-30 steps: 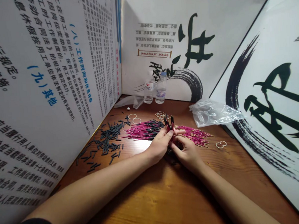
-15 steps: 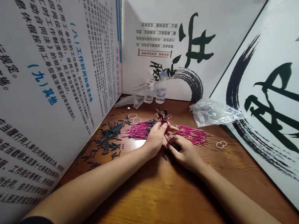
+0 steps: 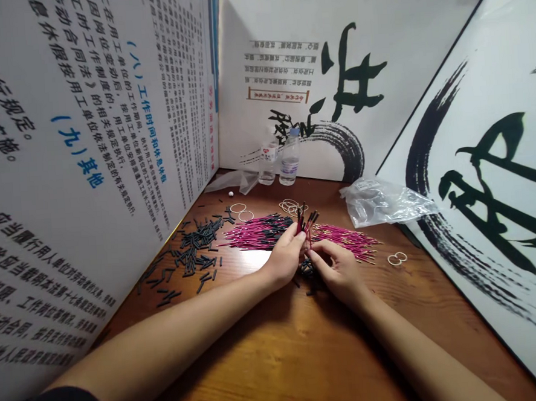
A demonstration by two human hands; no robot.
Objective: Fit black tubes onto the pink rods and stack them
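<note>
My left hand (image 3: 286, 257) is closed around a small bunch of thin red wires (image 3: 300, 224) with black sleeves on their upper ends. Against it, my right hand (image 3: 338, 269) has thumb and forefinger pinched on a red wire (image 3: 311, 237) that leans beside the bunch. Below the fingers, partly hidden between the hands, lies a small heap of short black tubes (image 3: 307, 267). Left of my hands is a pile of red wires with black ends (image 3: 252, 233). To the right, behind my fingers, red wires with bare gold-coloured tips (image 3: 345, 239) are spread out.
Many loose black tubes (image 3: 198, 247) are scattered on the wooden table (image 3: 268, 358) at left. Pale rubber bands (image 3: 293, 207) lie behind the wires, and two more bands (image 3: 397, 258) at right. Two water bottles (image 3: 288, 163) and a clear plastic bag (image 3: 381, 202) stand near the printed panels (image 3: 284, 18).
Both hands have shifted slightly right. The bunch's black ends now fan out more to the right, and the black tubes under my fingers show more.
</note>
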